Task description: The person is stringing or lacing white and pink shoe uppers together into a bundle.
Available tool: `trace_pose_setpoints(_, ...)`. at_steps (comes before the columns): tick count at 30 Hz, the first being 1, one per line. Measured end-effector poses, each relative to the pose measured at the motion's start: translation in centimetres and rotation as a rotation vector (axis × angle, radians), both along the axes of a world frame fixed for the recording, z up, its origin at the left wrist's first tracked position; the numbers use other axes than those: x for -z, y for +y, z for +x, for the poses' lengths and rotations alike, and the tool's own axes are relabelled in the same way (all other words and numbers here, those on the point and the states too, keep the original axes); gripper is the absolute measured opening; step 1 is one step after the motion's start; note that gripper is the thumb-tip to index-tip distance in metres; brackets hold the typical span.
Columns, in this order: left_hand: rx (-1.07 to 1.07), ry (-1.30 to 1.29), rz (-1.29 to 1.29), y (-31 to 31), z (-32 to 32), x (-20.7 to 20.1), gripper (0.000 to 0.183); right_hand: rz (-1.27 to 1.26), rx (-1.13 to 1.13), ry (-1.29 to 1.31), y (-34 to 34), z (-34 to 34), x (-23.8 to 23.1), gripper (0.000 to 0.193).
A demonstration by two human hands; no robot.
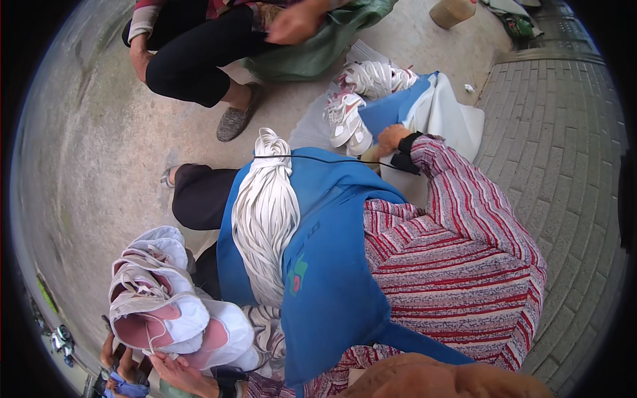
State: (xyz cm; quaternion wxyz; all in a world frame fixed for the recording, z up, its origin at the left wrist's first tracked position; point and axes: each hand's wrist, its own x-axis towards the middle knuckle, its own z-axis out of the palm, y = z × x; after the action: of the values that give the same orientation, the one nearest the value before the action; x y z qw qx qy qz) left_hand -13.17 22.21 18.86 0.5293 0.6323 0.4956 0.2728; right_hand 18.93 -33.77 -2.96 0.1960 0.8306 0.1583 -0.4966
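At the lower left, my left hand (179, 373) has its fingers at the edge of a white shoe (159, 325) with a pink lining. A loose lace hangs over that shoe by my fingertips. More white shoes (229, 331) crowd around it. My right hand (393, 138), with a black wrist strap, is curled closed beside a blue and white bag (391, 109); what it holds is hidden. Across my lap, over a blue apron (338, 265), lies a thick bundle of white shoelaces (265, 212), bound near one end. A black cord crosses the bundle toward my right wrist.
White shoes (347, 123) and another pile of laces (368, 78) rest on a pale sheet. At the top, another person sits by a green sack (312, 56). A tan container (452, 12) stands at the upper right. Grey paving (544, 126) runs along the right.
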Motion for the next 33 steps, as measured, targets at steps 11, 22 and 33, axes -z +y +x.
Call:
trace_pose_setpoints(11,0.032,0.04,-0.052,3.7,-4.1,2.4,0.027,-0.41,0.124,0.234,-23.8,-17.0,7.8,0.025)
trace_pose_setpoints(22,-0.047,0.095,-0.112,3.6,-4.6,2.6,0.026,0.582,0.147,-0.455,1.2,0.1,4.7,0.037)
trace_pose_setpoints(33,-0.116,0.217,-0.045,1.3,-3.8,2.2,0.025,-0.047,0.398,-0.23,-3.6,0.3,2.4,0.047)
